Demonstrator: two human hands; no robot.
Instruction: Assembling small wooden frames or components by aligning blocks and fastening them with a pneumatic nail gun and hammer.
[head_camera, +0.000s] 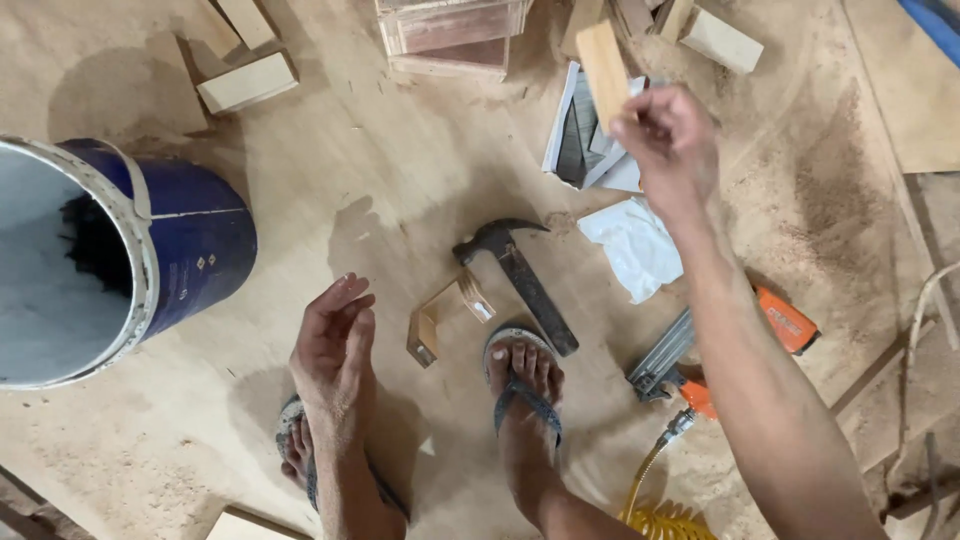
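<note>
Keeping the small wood block (603, 62) pinched firmly in the right hand (668, 140), above the hammer (517, 277), is advised while the left hand (333, 345), open and empty, is held beside the hammer.

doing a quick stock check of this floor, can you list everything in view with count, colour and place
bucket: one, blue with white inside, far left
hammer: one, dark, centre floor by the right foot
bent wood piece: one, tan, just left of the hammer
nail gun: one, orange and grey, right of the foot, on a yellow coiled hose
white crumpled sheet: one, centre right
nail strips in open box: one box, grey and white, top centre
wood offcuts: several, pale, along the top
wood block: one, tan, in the right hand
left hand: open, empty, lower centre
right hand: raised, gripping the block
</note>
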